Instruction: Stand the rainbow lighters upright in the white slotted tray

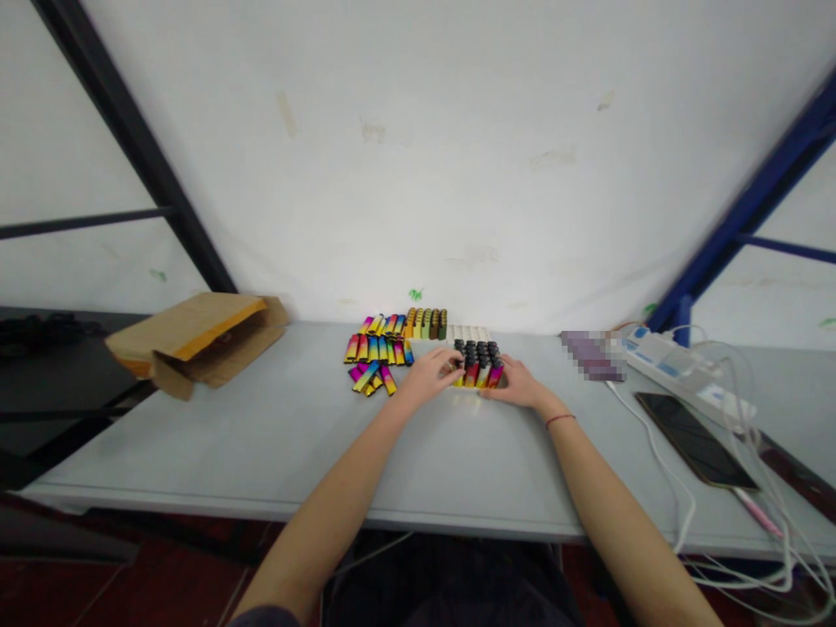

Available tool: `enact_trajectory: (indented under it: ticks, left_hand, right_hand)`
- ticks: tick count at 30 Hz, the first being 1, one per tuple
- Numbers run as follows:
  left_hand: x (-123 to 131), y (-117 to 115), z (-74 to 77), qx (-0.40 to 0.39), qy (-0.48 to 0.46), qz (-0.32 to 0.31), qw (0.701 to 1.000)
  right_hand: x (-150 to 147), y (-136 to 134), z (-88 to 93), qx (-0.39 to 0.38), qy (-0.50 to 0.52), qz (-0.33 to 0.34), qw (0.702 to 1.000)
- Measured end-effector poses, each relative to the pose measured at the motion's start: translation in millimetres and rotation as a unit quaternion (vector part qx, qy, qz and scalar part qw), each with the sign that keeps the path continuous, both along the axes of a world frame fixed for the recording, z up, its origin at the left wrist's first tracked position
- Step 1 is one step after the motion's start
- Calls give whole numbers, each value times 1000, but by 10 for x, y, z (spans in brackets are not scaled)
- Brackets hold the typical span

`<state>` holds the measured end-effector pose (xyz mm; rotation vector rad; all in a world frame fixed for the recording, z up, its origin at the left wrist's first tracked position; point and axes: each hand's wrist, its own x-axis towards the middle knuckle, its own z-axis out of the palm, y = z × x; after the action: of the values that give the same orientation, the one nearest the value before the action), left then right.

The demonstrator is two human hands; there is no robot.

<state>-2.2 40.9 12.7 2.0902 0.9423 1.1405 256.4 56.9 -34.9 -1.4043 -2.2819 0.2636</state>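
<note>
Black-topped lighters (482,374) with red, yellow and purple bodies stand upright in rows in a white tray (468,389). My left hand (429,376) is at the tray's left front corner, its thumb and fingertips closed around the black top of a lighter (459,364). Around the right side of the same tray wraps my right hand (521,385), thumb along the front edge. Left of my left hand, several shiny multicoloured lighters (379,348) lie flat in loose rows, with a small jumbled heap (374,378) nearest me.
Behind my hands stand gold-topped pieces (427,323) and a white slotted tray (471,333). An open cardboard box (202,335) lies at the left. To the right are a blurred purple object (593,355), a dark phone (696,440), a power strip (685,374) and white cables (653,435).
</note>
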Motion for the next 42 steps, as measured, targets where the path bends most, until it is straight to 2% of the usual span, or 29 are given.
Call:
enact_trajectory:
  ticks: [4, 5, 7, 9, 11, 14, 17, 20, 24, 28, 30, 32, 34, 36, 42]
  left_hand:
    - [-36, -13, 74, 23, 34, -7, 999]
    - [-59, -15, 105, 23, 44, 14, 999]
    - [-138, -18, 177, 16, 79, 113, 990]
    - [-271, -18, 246, 2, 146, 260, 954]
    - [-443, -11, 296, -23, 243, 367, 898]
    - [-684, 15, 322, -80, 337, 410, 844]
    - [-803, 42, 316, -124, 375, 410, 822]
    - [-791, 48, 316, -135, 386, 396, 822]
    - [-681, 30, 321, -136, 384, 356, 841]
    - [-554, 0, 308, -152, 320, 324, 877]
    - [-495, -28, 317, -153, 313, 309, 885]
    - [-438, -64, 347, -166, 374, 271, 871]
    - [-380, -103, 387, -178, 450, 231, 844]
    - [-323, -135, 415, -181, 487, 215, 827]
    - [-236, -139, 381, -158, 495, 211, 828]
  right_hand:
    - [1, 2, -7, 0, 2, -3, 1000]
    - [-1, 0, -8, -1, 2, -6, 1000]
    - [-7, -8, -5, -4, 2, -11, 1000]
    - [-15, -20, 8, -6, 2, -11, 1000]
    - [-23, -32, 29, -8, 0, -12, 1000]
    - [-31, -44, 58, -16, -6, -13, 1000]
    - [-34, -46, 70, -20, -7, -13, 1000]
    - [-37, -46, 70, -18, -8, -15, 1000]
    - [-44, -54, 72, -21, -15, -15, 1000]
    - [-43, -60, 78, -20, -12, -14, 1000]
    - [-38, -58, 79, -22, -9, -13, 1000]
    - [-33, -53, 78, -26, -10, -12, 1000]
    - [-30, -48, 74, -28, -12, -12, 999]
    - [-28, -44, 66, -27, -13, -11, 999]
    - [-21, -35, 42, -20, -9, -11, 1000]
